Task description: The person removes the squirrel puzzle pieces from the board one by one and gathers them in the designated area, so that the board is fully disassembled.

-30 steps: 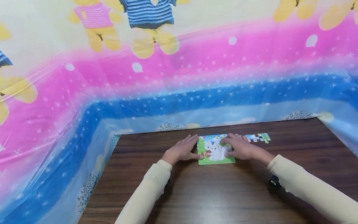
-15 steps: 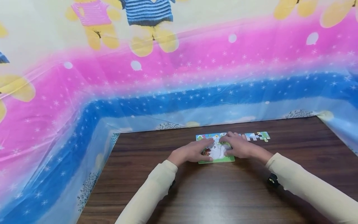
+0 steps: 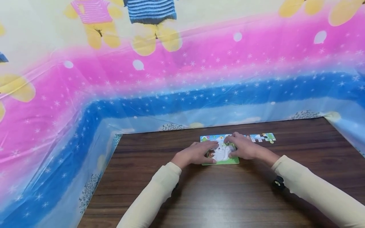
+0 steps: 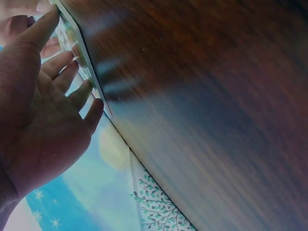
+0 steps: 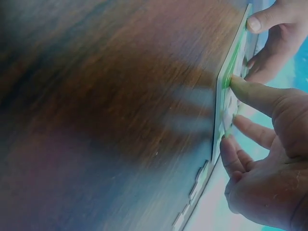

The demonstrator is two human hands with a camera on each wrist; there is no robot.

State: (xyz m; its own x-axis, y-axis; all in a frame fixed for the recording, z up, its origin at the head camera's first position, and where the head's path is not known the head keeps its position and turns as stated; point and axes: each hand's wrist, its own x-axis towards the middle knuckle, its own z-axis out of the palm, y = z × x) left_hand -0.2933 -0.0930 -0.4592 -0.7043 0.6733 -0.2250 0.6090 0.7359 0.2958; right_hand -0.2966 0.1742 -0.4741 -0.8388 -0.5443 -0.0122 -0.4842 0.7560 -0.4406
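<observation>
A square jigsaw puzzle (image 3: 223, 154) with a white cartoon animal on a green ground lies flat on the dark wooden table. My left hand (image 3: 196, 153) rests over its left half, thumb near the front edge and fingers reaching toward the middle. From the other side my right hand (image 3: 243, 147) touches the right half with its thumb and bent fingertips. In the right wrist view, the right thumb (image 5: 248, 89) sits on the green border, apart from the fingers. Hands cover parts of the picture.
Several loose jigsaw pieces (image 3: 268, 137) lie in a row just right of the puzzle, partly behind my right hand. A printed cloth (image 3: 182, 79) hangs along the back and left edges of the table (image 3: 216, 196).
My left hand has moved right, from the puzzle's left edge onto its face, and has stayed there over the last half second. The right hand keeps nearly the same place.
</observation>
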